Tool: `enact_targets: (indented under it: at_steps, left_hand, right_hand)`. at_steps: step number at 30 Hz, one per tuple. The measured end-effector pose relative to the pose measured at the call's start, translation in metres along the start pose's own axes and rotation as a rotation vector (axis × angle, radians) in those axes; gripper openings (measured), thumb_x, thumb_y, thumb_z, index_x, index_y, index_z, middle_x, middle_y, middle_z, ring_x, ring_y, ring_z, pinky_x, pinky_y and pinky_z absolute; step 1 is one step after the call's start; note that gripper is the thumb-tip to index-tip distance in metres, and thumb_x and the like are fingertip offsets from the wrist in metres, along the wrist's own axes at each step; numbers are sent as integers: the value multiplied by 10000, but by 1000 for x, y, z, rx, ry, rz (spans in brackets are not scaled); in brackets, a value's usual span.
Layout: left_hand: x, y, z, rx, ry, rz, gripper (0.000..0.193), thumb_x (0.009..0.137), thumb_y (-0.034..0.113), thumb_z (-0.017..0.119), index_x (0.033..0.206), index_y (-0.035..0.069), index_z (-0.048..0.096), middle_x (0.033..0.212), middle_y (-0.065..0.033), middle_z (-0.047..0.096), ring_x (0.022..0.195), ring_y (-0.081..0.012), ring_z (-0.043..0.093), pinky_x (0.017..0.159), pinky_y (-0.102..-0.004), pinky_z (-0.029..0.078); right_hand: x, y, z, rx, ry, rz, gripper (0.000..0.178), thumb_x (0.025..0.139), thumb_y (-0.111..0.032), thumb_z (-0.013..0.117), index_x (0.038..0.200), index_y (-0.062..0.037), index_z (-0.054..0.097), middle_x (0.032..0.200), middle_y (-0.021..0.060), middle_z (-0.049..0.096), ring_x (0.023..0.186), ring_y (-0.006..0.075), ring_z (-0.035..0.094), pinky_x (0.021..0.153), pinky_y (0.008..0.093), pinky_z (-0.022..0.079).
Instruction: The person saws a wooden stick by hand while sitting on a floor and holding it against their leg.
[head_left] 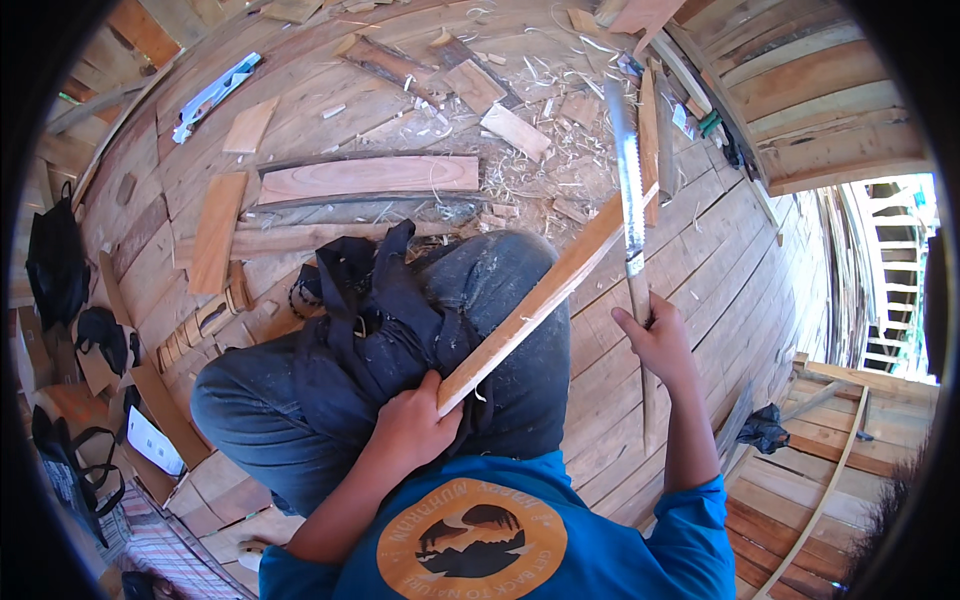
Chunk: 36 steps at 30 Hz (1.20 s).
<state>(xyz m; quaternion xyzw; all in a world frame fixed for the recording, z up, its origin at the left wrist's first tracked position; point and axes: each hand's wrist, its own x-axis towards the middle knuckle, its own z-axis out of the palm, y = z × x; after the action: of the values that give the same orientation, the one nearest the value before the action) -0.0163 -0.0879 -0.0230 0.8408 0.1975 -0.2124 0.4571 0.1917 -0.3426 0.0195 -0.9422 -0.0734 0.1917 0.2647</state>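
Note:
My left hand [415,432] is closed round the near end of a long, narrow wood strip [540,302]. The strip slants up to the right across my raised knee. In my right hand [660,342] is a long-bladed machete [628,170], its shiny blade pointing away from me. Its slim handle runs back past my fingers toward my side. The blade passes over the far end of the strip; whether the two touch, I cannot tell. A dark cloth [375,330] lies bunched in my lap.
Wood shavings [560,150] litter the plank floor ahead. A wide board [370,178], a short plank [217,232] and several offcuts lie around them. A handsaw-like blue and white tool [215,95] rests at far left. Boxes and bags [70,450] stand left; a black bag [765,428] lies right.

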Motion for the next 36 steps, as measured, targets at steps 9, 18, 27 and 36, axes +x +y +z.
enact_targets:
  at_steps: [9,18,27,36]
  left_hand:
    - [3,-6,3,-15,20,25,254,846,240,598,933,15,517,776,-248,630,772,-439,616,687,-515,486]
    - [3,-9,2,-47,23,44,263,846,239,600,937,6,522,760,-254,626,752,-441,615,675,-516,490]
    - [5,-17,6,-52,34,97,305,849,255,579,988,-13,536,734,-254,631,714,-436,627,673,-513,513]
    - [4,-15,2,13,-2,78,331,854,244,568,1045,-23,532,766,-259,638,739,-432,635,686,-509,517]
  right_hand:
    - [29,-17,9,209,190,-203,53,829,-63,570,813,-13,561,593,41,493,524,109,501,485,295,391]
    - [16,1,39,282,172,-414,387,910,-416,522,790,-50,556,585,48,469,529,142,503,497,306,398]
    - [-33,-15,62,-279,-186,-549,626,824,-665,510,698,-52,532,578,159,535,564,371,586,518,445,459]
    - [22,19,10,-482,125,-589,627,806,-666,539,677,-54,493,547,146,507,519,345,568,470,428,437]
